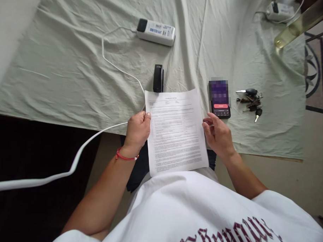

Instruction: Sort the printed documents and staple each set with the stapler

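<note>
A printed sheet of paper point(175, 134), dense with small text, spans the front edge of the table and my lap. My left hand point(138, 130) grips its left edge, thumb on top, with the other fingers hidden underneath. Beside the right edge is my right hand point(219, 135), its fingers loosely bent and apart, holding nothing; whether the thumb touches the paper I cannot tell. Just beyond the top edge stands a black stapler point(158, 78). A phone point(220, 106) with a lit, partly blurred screen lies past my right fingertips.
A pale green cloth point(78, 85) covers the table. A white box-shaped device point(156, 32) with a black end trails a white cable point(85, 146) to the left. Right of the phone lie several keys point(252, 103). A glass bottle point(288, 35) and a second white device point(279, 11) occupy the far right.
</note>
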`<act>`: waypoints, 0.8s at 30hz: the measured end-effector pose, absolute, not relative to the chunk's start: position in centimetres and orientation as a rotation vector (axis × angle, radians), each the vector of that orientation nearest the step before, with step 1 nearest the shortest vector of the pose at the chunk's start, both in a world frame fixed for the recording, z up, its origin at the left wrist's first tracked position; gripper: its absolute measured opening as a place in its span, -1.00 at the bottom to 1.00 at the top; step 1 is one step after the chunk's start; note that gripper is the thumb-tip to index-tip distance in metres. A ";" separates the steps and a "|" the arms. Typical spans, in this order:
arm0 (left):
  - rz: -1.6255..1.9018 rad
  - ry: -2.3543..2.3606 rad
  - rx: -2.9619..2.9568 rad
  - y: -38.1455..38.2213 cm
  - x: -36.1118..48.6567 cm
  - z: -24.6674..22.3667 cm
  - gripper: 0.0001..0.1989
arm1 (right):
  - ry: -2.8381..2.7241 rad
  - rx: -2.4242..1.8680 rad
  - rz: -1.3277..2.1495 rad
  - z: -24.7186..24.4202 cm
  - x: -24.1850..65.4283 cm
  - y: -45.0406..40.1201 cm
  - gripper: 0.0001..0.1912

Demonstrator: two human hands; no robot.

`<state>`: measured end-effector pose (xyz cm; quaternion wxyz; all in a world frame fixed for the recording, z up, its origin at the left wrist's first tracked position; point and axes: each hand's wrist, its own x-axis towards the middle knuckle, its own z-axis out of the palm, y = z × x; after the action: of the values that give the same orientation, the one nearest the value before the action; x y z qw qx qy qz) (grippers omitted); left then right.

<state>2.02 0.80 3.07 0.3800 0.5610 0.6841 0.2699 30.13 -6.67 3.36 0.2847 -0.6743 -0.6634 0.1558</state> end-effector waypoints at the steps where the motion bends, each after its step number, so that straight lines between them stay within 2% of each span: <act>1: 0.696 1.745 1.425 0.6 2.0 3.1 -0.64 | -1.751 -1.825 0.473 3.4 29.9 -6.6 -0.52; 8: 0.804 1.683 1.382 -0.7 1.7 2.9 -0.63 | -1.455 -1.858 0.929 3.9 29.2 -5.8 -0.29; 14: 0.924 1.541 1.212 -1.5 1.4 2.0 -0.64 | -1.304 -1.647 1.296 4.4 29.0 -6.2 -0.58; 20: 1.066 1.266 0.967 -2.1 2.0 2.5 -0.56 | -1.024 -1.440 1.568 5.2 28.9 -7.5 -0.65; 24: 1.125 1.157 0.874 -2.1 2.2 3.4 -0.53 | -0.801 -1.337 1.687 5.4 28.8 -7.8 -0.63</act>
<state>2.25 -2.06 3.39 0.6076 0.3782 0.5007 0.4869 28.79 -7.80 5.40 0.4099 -0.5309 -0.3181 0.6700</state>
